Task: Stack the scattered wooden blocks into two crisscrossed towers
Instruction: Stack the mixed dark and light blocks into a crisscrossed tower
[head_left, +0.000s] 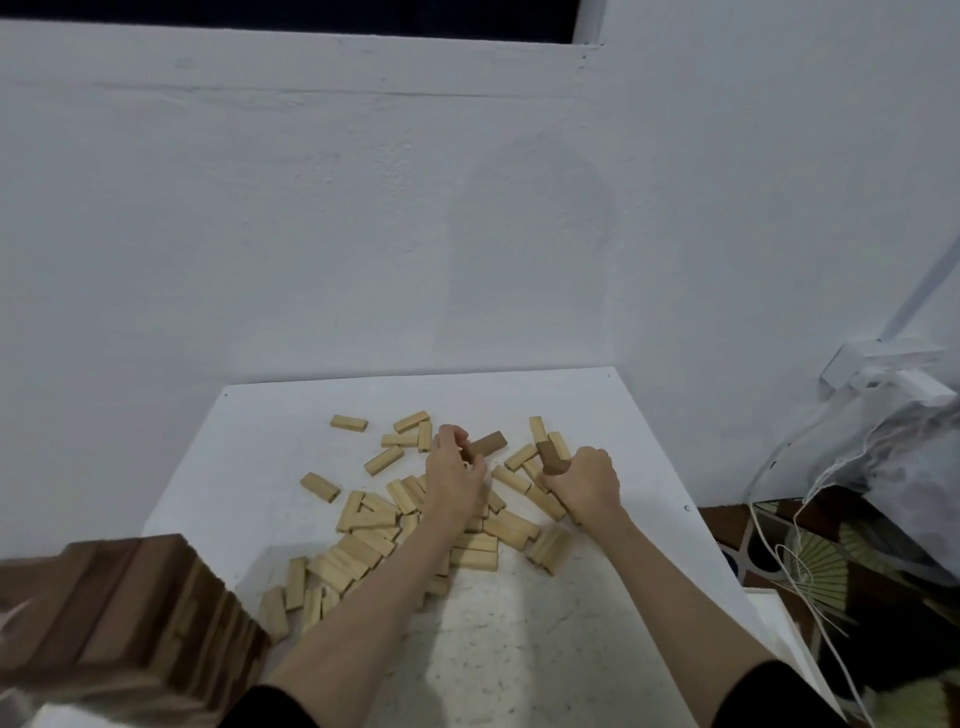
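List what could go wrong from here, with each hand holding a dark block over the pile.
1. The dark tower stands at the table's near-left corner, close to the left forearm; drawing the arm back might knock it.
2. The left hand and right hand each grip a dark block above the light blocks; setting down may scatter them.
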